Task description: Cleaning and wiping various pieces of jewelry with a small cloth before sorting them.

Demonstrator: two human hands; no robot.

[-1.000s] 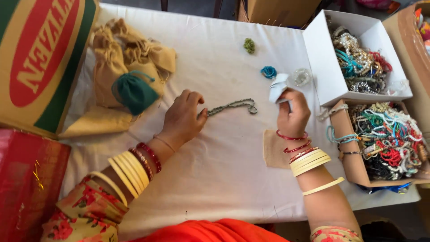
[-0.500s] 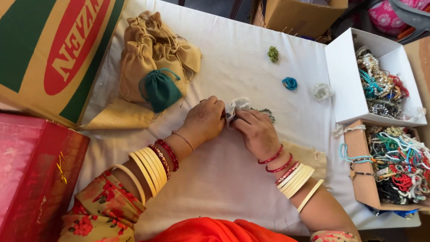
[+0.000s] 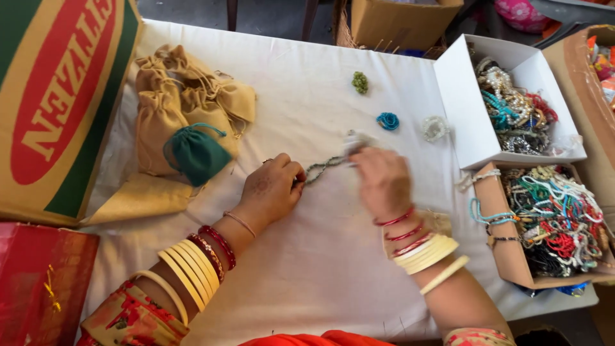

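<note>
Beads on a short string stretch between the two hands over the white tablecloth. Left hand pinches one end of the string between thumb and fingers, pressed together just left of the cloth's middle. Right hand is blurred; its fingers are closed on the other end together with a small whitish piece, though how exactly they grip cannot be told. The string hangs just above the cloth, tilted up toward the right hand.

Taking the string as the landmark: beyond it lie a blue bead coil, a green bead clump farther off, and a clear bead ring to the right of the blue coil. Left of the string sits a pile of tan pouches with one green pouch on top at its near edge. Far left of it leans a large cardboard box, with a red bag below. Right of the string stand a white box and a brown box, both full of mixed bead jewellery. Cream and red bangles ring both wrists.
</note>
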